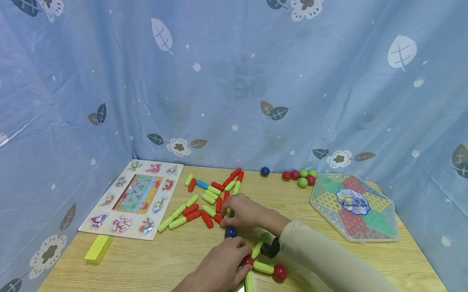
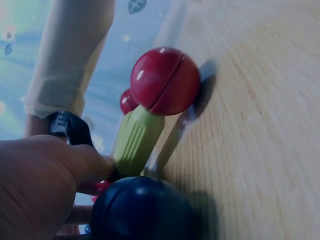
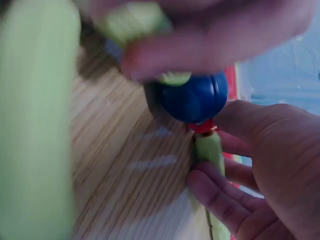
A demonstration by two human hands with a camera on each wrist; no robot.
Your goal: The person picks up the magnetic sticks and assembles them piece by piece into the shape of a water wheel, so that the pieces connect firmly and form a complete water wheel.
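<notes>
My left hand (image 1: 221,264) grips the red centre ball (image 1: 247,262) of a ball-and-rod toy figure. Light green rods (image 1: 263,267) fan out from that ball, one with a red ball (image 1: 280,273) at its tip. In the left wrist view, a blue ball (image 2: 145,210) sits close beside the hand. Farther forward, my right hand (image 1: 244,210) reaches into the loose rods. There its thumb and fingers pinch a light green rod (image 3: 210,150), beyond a blue ball (image 3: 195,97). The fingertips of the left hand are blurred in the right wrist view.
Several red and green rods (image 1: 192,214) lie loose left of the right hand. A picture puzzle board (image 1: 166,217) and a yellow block (image 1: 98,249) are at left. Loose balls (image 1: 302,182) lie at the back, beside a hexagonal bead box (image 1: 353,209). A curtain (image 1: 237,75) hangs behind.
</notes>
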